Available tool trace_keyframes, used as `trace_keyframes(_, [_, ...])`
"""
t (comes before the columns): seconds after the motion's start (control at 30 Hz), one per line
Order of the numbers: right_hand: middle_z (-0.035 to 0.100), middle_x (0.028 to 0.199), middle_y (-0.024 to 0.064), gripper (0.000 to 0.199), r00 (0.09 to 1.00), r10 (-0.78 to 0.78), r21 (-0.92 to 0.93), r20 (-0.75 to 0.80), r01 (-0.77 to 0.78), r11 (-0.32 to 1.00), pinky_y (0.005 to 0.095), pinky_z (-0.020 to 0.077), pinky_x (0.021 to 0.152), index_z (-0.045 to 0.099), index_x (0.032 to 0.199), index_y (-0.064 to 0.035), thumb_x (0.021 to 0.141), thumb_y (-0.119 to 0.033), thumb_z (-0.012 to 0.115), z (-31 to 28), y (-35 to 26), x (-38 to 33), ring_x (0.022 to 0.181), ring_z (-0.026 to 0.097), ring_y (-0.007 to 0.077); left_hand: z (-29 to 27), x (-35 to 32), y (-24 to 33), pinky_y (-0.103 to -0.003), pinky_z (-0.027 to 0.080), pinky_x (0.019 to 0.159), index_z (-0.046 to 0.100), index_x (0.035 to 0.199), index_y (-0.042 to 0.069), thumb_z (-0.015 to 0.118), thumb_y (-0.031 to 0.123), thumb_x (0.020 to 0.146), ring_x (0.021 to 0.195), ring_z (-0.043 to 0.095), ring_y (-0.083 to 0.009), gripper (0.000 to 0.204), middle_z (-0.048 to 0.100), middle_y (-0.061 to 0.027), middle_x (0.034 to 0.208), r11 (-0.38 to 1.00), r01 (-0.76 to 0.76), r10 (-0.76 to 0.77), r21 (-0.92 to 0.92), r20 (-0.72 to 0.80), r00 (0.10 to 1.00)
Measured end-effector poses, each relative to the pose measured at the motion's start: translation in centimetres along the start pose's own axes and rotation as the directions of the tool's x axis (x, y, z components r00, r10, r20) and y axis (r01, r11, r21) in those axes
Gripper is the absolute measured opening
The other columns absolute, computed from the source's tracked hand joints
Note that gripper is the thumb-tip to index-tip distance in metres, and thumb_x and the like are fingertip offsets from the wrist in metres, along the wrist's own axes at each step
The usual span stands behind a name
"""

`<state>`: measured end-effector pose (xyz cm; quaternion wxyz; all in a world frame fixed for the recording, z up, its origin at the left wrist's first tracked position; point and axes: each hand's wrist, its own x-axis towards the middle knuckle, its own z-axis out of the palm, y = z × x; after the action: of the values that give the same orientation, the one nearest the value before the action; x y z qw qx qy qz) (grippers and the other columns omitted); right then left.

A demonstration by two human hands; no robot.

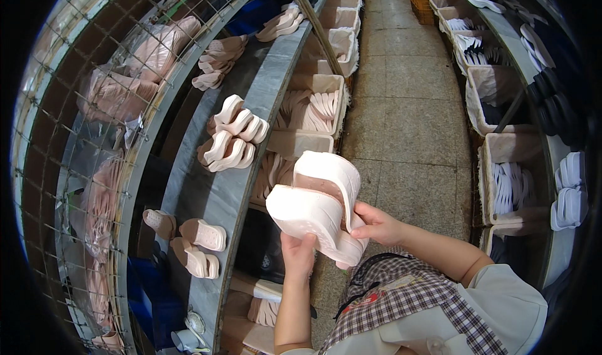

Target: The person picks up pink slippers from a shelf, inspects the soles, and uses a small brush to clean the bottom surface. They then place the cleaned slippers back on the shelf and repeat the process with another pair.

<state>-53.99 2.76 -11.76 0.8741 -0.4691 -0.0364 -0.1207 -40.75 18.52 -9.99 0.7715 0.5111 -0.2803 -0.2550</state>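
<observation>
In front of my body I hold a pair of pale pink foam clogs side by side, their thick, smooth soles showing. My left hand [297, 253] is closed on the nearer clog [304, 216], its thumb pressed on the side. Closed round the lower end of the farther clog [329, 172] is my right hand [379, 224]. The two clogs touch each other. On the grey bench to my left, more pink clogs [233, 132] are stacked on their sides. Closer along the bench lie several loose clogs [204, 234] with small holes in them.
The grey bench [210, 195] runs along my left, with lined baskets [311, 107] of pink parts beneath it. Wire mesh [69, 167] fences its far side. A tiled aisle [407, 123] runs ahead. On the right, baskets [511, 176] hold white and dark pieces below another shelf.
</observation>
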Motion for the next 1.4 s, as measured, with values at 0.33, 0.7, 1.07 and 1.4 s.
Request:
trace_keyframes(0.33, [0.036, 0.146, 0.0105, 0.048, 0.919, -0.276, -0.626, 0.281, 0.394, 0.673, 0.0437, 0.0169, 0.113, 0.049, 0.132, -0.0117, 0.085, -0.016, 0.061, -2.4, -2.3, 2.8, 0.136, 0.027, 0.0303, 2.5, 0.9, 2.7, -0.031, 0.049, 0.089, 0.045, 0.131, 0.000, 0.049, 0.025, 0.097, 0.109, 0.057, -0.0235, 0.043, 0.055, -0.0154, 0.122, 0.894, 0.432, -0.434, -0.120, 0.017, 0.901])
trace_keyframes(0.7, [0.036, 0.145, 0.0147, 0.035, 0.997, 0.024, -0.307, 0.077, 0.001, 0.952, 0.0390, 0.0294, 0.109, 0.055, 0.122, 0.0003, 0.093, -0.018, 0.052, -1.6, -1.3, 1.5, 0.132, 0.036, 0.0268, 2.7, -0.1, 3.1, -0.032, 0.056, 0.075, 0.047, 0.123, -0.005, 0.052, 0.013, 0.094, 0.092, 0.065, -0.0220, 0.034, 0.060, -0.0145, 0.110, 0.849, 0.374, -0.387, -0.373, 0.044, 0.921])
trace_keyframes(1.07, [0.026, 0.144, 0.0213, 0.123, 0.997, 0.038, -0.536, 0.063, 0.002, 0.844, 0.0403, 0.0228, 0.111, 0.001, 0.146, -0.0012, 0.062, -0.031, 0.086, 0.2, -1.7, 0.3, 0.135, 0.026, 0.0312, -0.4, -0.8, -1.1, -0.038, 0.044, 0.096, 0.026, 0.138, 0.001, 0.078, 0.009, 0.073, 0.118, 0.049, -0.0234, 0.084, 0.047, -0.0141, 0.130, 0.990, 0.142, -0.142, -0.003, 0.018, 0.990])
trace_keyframes(1.4, [0.032, 0.138, 0.0246, 0.127, 0.977, -0.212, -0.783, 0.014, 0.143, 0.605, 0.0483, 0.0269, 0.108, -0.012, 0.146, -0.0060, 0.065, -0.030, 0.084, -0.1, -0.1, -0.5, 0.127, 0.037, 0.0385, -3.6, -1.2, -5.3, -0.044, 0.037, 0.102, 0.032, 0.133, 0.003, 0.080, 0.015, 0.069, 0.120, 0.048, -0.0349, 0.081, 0.044, -0.0222, 0.132, 0.792, -0.206, 0.168, 0.575, 0.120, 0.979])
